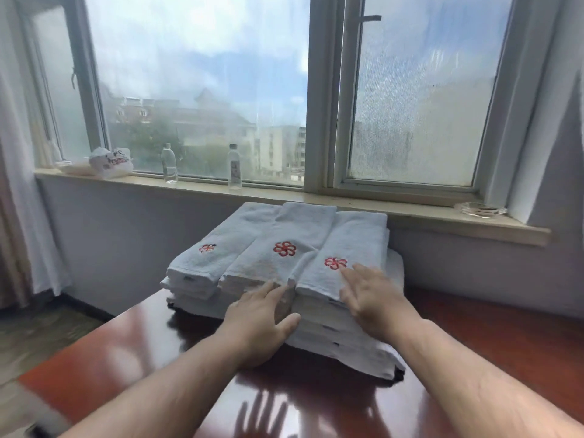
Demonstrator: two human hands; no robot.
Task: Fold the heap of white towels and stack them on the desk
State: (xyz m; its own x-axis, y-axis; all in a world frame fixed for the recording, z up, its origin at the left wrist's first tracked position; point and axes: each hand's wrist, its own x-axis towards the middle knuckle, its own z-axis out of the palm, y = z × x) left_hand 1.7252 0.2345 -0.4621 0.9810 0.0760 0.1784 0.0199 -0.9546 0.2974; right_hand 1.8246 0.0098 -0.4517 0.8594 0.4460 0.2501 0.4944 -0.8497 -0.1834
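Observation:
Folded white towels (284, 229) with red flower emblems lie in three side-by-side stacks on the glossy red-brown desk (132, 349), close to the wall under the window. My left hand (262, 317) presses with straight fingers against the near edge of the stacks, between the middle and right pile. My right hand (369, 295) lies flat on the near end of the right stack (357, 241), its fingertips just below the red emblem. Neither hand grips anything.
Behind the towels runs a window sill (284, 194) holding two clear water bottles (169, 164) (234, 167), a white plastic bag (110, 164) at the left and a glass ashtray (480, 210) at the right. A curtain (22, 184) hangs at the left.

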